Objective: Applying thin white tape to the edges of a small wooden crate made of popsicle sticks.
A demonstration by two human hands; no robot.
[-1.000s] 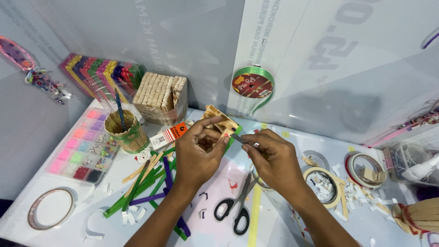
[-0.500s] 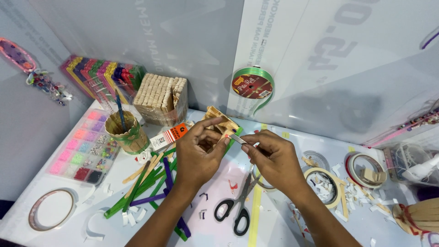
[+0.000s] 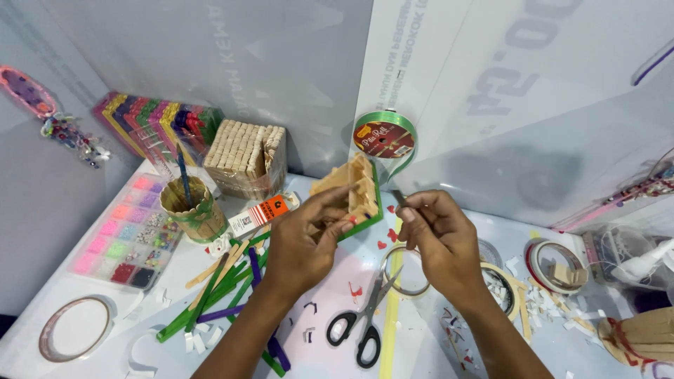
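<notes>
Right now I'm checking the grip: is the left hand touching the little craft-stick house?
Touching. The head view shows the left hand with its fingers wrapped on the craft-stick house, thumb against its green edge.

Pale grey panels [image 3: 210,63] wall in a white table [image 3: 421,337] under even light.

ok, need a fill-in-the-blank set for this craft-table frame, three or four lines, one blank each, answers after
1. The left hand holds a small wooden craft-stick model with a ____ edge.
2. The black-handled scissors lie on the table with blades ____.
3. The right hand pinches a thin grey ____.
4. The blue-handled tool stands in a stick-walled ____.

Missing words: green; open; strip; cup
</notes>
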